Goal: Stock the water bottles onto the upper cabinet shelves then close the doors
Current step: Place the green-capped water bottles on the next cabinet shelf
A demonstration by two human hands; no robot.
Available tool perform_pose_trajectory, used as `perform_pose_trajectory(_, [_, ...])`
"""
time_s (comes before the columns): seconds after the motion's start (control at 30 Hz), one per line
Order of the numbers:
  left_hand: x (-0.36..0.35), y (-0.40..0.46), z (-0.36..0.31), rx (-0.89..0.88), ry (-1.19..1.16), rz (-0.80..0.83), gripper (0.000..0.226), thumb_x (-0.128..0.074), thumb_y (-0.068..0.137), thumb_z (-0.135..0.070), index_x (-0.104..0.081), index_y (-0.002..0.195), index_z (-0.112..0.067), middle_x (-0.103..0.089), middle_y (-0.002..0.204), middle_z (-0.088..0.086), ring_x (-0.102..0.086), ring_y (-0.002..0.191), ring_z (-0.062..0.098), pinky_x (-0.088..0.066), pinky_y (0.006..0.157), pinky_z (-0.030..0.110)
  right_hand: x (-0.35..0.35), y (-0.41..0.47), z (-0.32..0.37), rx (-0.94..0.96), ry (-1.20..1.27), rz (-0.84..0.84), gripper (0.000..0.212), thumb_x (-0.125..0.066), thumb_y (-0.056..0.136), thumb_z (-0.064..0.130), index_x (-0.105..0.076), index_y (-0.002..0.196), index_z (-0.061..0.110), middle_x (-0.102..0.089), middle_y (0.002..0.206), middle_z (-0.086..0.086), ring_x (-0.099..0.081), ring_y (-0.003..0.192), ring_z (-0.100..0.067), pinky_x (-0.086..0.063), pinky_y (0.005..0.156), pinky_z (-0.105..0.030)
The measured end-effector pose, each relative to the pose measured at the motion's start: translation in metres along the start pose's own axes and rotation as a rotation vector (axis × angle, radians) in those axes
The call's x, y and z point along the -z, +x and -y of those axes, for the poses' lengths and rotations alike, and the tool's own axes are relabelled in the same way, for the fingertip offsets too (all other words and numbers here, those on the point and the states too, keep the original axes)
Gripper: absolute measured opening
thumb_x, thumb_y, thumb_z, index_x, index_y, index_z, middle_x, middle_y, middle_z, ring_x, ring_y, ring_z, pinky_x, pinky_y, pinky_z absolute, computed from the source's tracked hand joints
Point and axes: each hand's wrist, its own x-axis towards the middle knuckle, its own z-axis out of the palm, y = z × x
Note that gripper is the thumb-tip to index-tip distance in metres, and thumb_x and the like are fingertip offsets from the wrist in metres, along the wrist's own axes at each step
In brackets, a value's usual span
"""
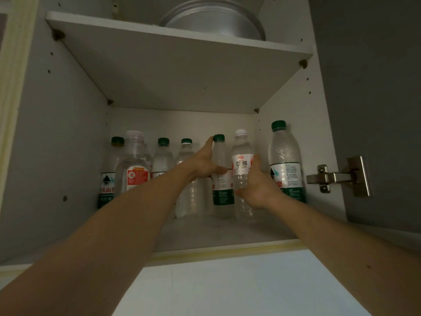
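Inside the open upper cabinet, on the lower shelf (227, 233) that serves here as the landmark, both hands work among standing water bottles. The left hand (202, 163) grips a green-capped bottle (222, 179) near the middle of the shelf, thumb across the body and a fingertip reaching the cap. The right hand (257, 185) is wrapped round the lower body of a white-capped bottle (242, 163) with a red-and-white label, just to the right of the first and apparently touching it. Whether either bottle is yet resting on the shelf cannot be told. At the right end of the shelf stands a larger green-capped bottle (286, 160); along the back and left stand further bottles, among them a wide clear bottle with a red label (134, 165) at the left front. Above the shelf, the next shelf board (173, 65) carries a round metal pan (214, 19). To the right of the shelf, the open door (373, 87) hangs on a metal hinge (337, 176). Judged from their look, the bottles are thin-walled plastic, filled, moderately heavy, smooth and liable to dent under a hard squeeze; a hold round the labelled mid-body, as shown, should give the firmest purchase. Tall and narrow, they may topple neighbours if nudged.
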Motion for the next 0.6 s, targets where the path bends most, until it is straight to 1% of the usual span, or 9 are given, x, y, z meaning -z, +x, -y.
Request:
perform_pose_trajectory(0.07, [0.004, -0.003, 0.002, -0.012, 0.123, -0.034, 0.12, -0.079, 0.083, -0.011, 0.012, 0.158, -0.034, -0.041, 0.152, 0.016, -0.051, 0.129, 0.033, -0.049, 0.102, 0.046, -0.002, 0.003, 0.002, -0.014, -0.009, 0.018, 0.109, -0.075, 0.088, 0.014, 0.009, 0.157, 0.019, -0.047, 0.141, -0.02, -0.055, 0.123, -0.034, -0.046, 0.106, -0.049])
perform_pose_trajectory(0.1, [0.006, -0.004, 0.002, -0.036, 0.225, -0.051, 0.122, -0.079, 0.084, -0.017, 0.016, 0.156, -0.037, -0.038, 0.155, 0.016, -0.049, 0.132, 0.034, -0.046, 0.102, 0.043, -0.002, 0.005, 0.003, -0.024, -0.017, 0.028, 0.109, -0.075, 0.088, 0.015, 0.009, 0.157, 0.019, -0.047, 0.141, -0.02, -0.054, 0.123, -0.034, -0.045, 0.106, -0.049])
perform_pose_trajectory(0.17, [0.009, -0.005, 0.003, -0.089, 0.424, -0.078, 0.12, -0.079, 0.084, -0.029, 0.018, 0.153, -0.045, -0.039, 0.153, 0.018, -0.05, 0.13, 0.034, -0.045, 0.095, 0.04, -0.003, 0.009, 0.006, -0.047, -0.032, 0.046, 0.109, -0.074, 0.088, 0.015, 0.01, 0.157, 0.019, -0.048, 0.141, -0.02, -0.053, 0.124, -0.034, -0.045, 0.107, -0.048])
perform_pose_trajectory(0.23, [0.009, -0.002, 0.003, -0.103, 0.587, -0.084, 0.111, -0.075, 0.086, -0.04, 0.013, 0.152, -0.054, -0.038, 0.151, 0.019, -0.051, 0.127, 0.036, -0.046, 0.088, 0.04, -0.003, 0.013, 0.007, -0.076, -0.037, 0.064, 0.111, -0.074, 0.088, 0.015, 0.013, 0.157, 0.02, -0.049, 0.139, -0.018, -0.054, 0.123, -0.034, -0.046, 0.106, -0.048])
perform_pose_trajectory(0.27, [0.009, 0.0, 0.003, -0.102, 0.653, -0.083, 0.103, -0.072, 0.087, -0.045, 0.007, 0.152, -0.055, -0.036, 0.151, 0.018, -0.049, 0.128, 0.036, -0.046, 0.089, 0.043, -0.004, 0.015, 0.008, -0.093, -0.038, 0.072, 0.111, -0.073, 0.089, 0.015, 0.014, 0.157, 0.02, -0.05, 0.137, -0.018, -0.055, 0.122, -0.033, -0.048, 0.104, -0.048])
perform_pose_trajectory(0.37, [0.009, 0.006, 0.005, -0.112, 0.803, -0.087, 0.086, -0.066, 0.088, -0.055, -0.011, 0.154, -0.048, -0.04, 0.148, 0.015, -0.047, 0.129, 0.036, -0.044, 0.091, 0.047, -0.004, 0.019, 0.009, -0.136, -0.02, 0.103, 0.103, -0.072, 0.09, 0.014, 0.006, 0.157, 0.021, -0.051, 0.134, -0.016, -0.056, 0.118, -0.032, -0.052, 0.098, -0.051])
perform_pose_trajectory(0.43, [0.01, 0.01, 0.007, -0.117, 0.91, -0.091, 0.085, -0.063, 0.087, -0.06, -0.013, 0.154, -0.044, -0.045, 0.146, 0.016, -0.042, 0.133, 0.037, -0.041, 0.1, 0.051, -0.005, 0.022, 0.011, -0.166, -0.005, 0.126, 0.099, -0.073, 0.09, 0.013, 0.0, 0.156, 0.021, -0.049, 0.135, -0.016, -0.054, 0.119, -0.033, -0.053, 0.096, -0.053])
perform_pose_trajectory(0.5, [0.014, 0.012, 0.009, -0.12, 0.968, -0.09, 0.087, -0.061, 0.086, -0.063, -0.012, 0.154, -0.042, -0.045, 0.147, 0.017, -0.034, 0.137, 0.038, -0.034, 0.108, 0.055, -0.006, 0.026, 0.013, -0.187, 0.0, 0.145, 0.096, -0.072, 0.09, 0.012, -0.003, 0.155, 0.021, -0.047, 0.138, -0.017, -0.053, 0.12, -0.034, -0.053, 0.097, -0.054])
perform_pose_trajectory(0.6, [0.019, 0.009, 0.014, -0.144, 0.976, -0.084, 0.099, -0.067, 0.08, -0.065, -0.008, 0.155, -0.04, -0.037, 0.152, 0.016, -0.025, 0.142, 0.037, -0.024, 0.112, 0.055, -0.01, 0.029, 0.014, -0.205, 0.02, 0.175, 0.097, -0.071, 0.09, 0.01, -0.001, 0.157, 0.023, -0.044, 0.142, -0.02, -0.051, 0.123, -0.038, -0.052, 0.096, -0.057])
